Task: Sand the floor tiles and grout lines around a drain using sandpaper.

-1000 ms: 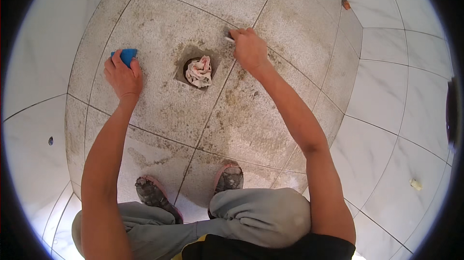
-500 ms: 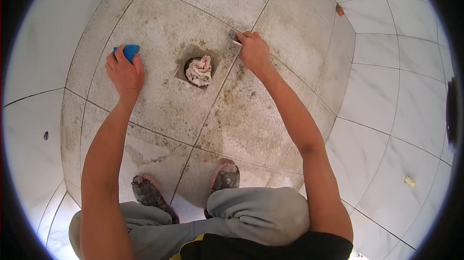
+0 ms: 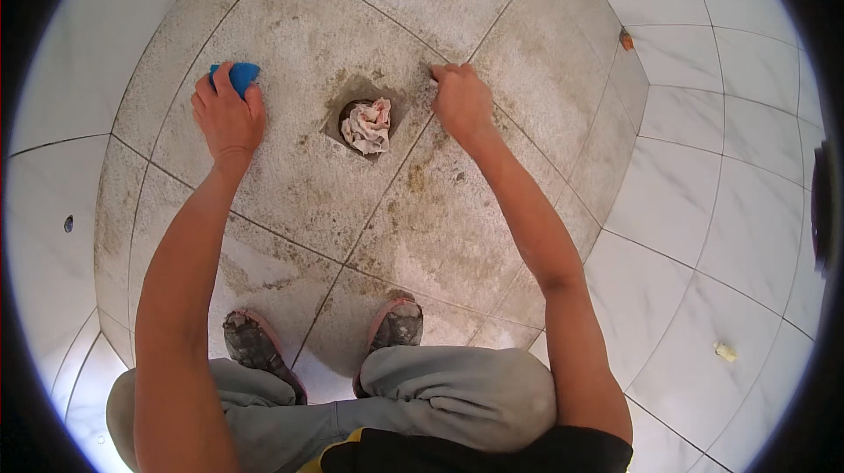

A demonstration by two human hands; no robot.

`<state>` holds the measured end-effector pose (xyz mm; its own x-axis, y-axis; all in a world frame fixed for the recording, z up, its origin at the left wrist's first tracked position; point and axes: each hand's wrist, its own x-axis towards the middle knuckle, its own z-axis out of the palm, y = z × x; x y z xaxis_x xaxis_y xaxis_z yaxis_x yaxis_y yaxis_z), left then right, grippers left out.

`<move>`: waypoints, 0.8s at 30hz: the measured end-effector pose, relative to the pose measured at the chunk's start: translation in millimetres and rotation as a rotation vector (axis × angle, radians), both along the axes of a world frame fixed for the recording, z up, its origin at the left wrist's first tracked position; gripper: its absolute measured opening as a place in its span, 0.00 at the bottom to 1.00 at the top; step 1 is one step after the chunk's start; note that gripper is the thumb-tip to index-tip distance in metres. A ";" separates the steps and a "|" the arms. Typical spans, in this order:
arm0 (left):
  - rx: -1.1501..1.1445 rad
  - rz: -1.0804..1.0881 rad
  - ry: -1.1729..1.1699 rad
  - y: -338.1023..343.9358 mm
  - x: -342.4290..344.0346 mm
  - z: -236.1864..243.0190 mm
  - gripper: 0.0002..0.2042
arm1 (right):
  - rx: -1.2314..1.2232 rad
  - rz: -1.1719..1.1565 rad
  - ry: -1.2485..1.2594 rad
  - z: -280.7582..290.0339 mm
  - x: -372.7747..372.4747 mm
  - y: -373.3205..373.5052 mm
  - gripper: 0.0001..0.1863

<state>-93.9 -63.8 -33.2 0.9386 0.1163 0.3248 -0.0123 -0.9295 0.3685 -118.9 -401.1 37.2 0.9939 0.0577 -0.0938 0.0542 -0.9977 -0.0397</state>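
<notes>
My left hand (image 3: pixel 225 117) is closed round a blue pad (image 3: pixel 244 77) resting on the stained, textured floor tiles (image 3: pixel 290 51). My right hand (image 3: pixel 462 104) is bent on the floor near a tile joint, its fingers round a small scraper (image 3: pixel 432 80), now mostly hidden, with only a bit showing at the fingertips. Between my hands is a square cut-out (image 3: pixel 391 99) with a round hole, stuffed with crumpled whitish, pink-marked paper or cloth (image 3: pixel 369 127). Brown and dark grime speckles the tiles beside it.
White marbled wall tiles (image 3: pixel 668 192) rise on both sides. A small orange bit (image 3: pixel 626 40) sits at the back right wall corner, a pale lump (image 3: pixel 724 351) on the right wall. My dirty shoes (image 3: pixel 393 328) and bent knees are below. A dark object (image 3: pixel 823 205) shows at the far right rim.
My left hand has moved slightly forward with the blue pad. My right hand has shifted a little right and down since a second ago, and its scraper shows less. The view has moved slightly.
</notes>
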 end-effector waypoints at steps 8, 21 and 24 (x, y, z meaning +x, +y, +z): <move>0.009 0.018 0.015 4.0 -0.7 -2.2 0.24 | 0.028 0.034 -0.111 -5.3 -20.6 5.8 0.11; -0.035 0.012 -0.008 -0.2 3.6 -4.0 0.24 | 0.002 -0.120 -0.006 -2.0 1.5 0.8 0.19; -0.014 0.062 0.031 4.4 1.0 -7.5 0.23 | 0.003 -0.062 0.057 -8.5 -22.5 15.4 0.20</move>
